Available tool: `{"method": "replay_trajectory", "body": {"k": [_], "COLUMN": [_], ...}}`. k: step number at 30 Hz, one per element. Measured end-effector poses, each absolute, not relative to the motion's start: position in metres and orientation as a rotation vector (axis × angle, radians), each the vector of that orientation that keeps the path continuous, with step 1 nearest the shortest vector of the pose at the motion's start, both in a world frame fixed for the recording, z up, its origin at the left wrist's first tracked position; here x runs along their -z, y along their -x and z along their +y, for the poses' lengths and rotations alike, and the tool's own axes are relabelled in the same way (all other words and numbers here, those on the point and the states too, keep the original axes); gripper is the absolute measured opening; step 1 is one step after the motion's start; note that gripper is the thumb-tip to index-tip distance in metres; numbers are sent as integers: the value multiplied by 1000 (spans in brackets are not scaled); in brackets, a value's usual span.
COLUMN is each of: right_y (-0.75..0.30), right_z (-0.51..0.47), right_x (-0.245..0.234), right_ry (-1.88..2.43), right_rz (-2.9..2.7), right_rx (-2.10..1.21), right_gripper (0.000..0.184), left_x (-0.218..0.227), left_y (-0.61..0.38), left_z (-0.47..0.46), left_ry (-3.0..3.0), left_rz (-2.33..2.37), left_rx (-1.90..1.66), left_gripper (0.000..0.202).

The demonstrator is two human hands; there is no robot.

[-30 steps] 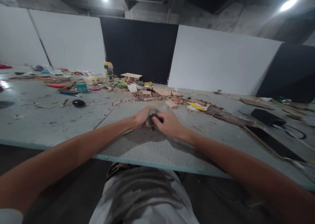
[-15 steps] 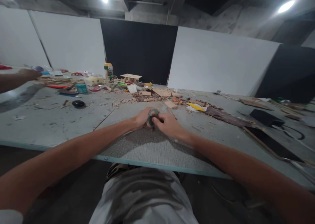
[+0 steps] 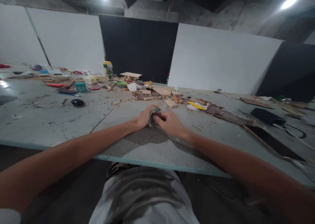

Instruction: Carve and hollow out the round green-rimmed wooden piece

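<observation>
Both my hands meet over the grey mat (image 3: pixel 147 148) on the worktable. My left hand (image 3: pixel 144 117) is wrapped round a small green-rimmed roll of tape (image 3: pixel 152 115), held on edge. My right hand (image 3: pixel 169 124) is closed against the roll from the right, fingers pinched at its rim and dark centre. What the right fingertips grip is too small to make out beyond the roll itself.
Wood scraps and shavings (image 3: pixel 157 96) lie just beyond my hands, with a small wooden model (image 3: pixel 131 75) and a yellow-capped bottle (image 3: pixel 107 69) behind. A black disc (image 3: pixel 77 102) sits left; black sheets and a cable (image 3: pixel 273 125) lie right. The table edge (image 3: pixel 147 163) runs near my lap.
Another person's arm that reached in at far left half a second ago is gone. My hands stay on the roll, the right fingers shifted slightly against it.
</observation>
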State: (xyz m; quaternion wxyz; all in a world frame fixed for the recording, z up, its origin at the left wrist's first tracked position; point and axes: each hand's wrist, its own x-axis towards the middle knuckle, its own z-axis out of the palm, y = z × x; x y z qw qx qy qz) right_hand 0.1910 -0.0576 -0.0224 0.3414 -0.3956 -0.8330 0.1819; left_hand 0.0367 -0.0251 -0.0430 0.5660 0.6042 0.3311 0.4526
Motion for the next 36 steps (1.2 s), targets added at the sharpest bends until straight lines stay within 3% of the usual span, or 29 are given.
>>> {"method": "replay_trajectory", "body": {"k": [10,16,23,28,36], "right_y": [-195,-191,-190,-196,-202], "right_z": [-63,-68,-69,-64,-62], "right_x": [8,2,9,19,21], "right_ry": [985,906,842,736,574], "right_rz": [-2280,-2157,-2182,-2256,-2340], "right_rx": [-268,-99,-63,106,283], "right_gripper": [29,11,14,12,16], "left_x": [37,32,18,16,9], "left_y": [-40,-43,-44,-37,-33], "left_z": [-30,-26,-34,-33,-41], "left_ry": [-1439,-1450,-1429,-1489,-1641], "left_rz": [758,637,685,686,747], "left_rx": [-1096,-1245,-1263,-1281,-1265], "left_gripper": [20,27,27,14,20]}}
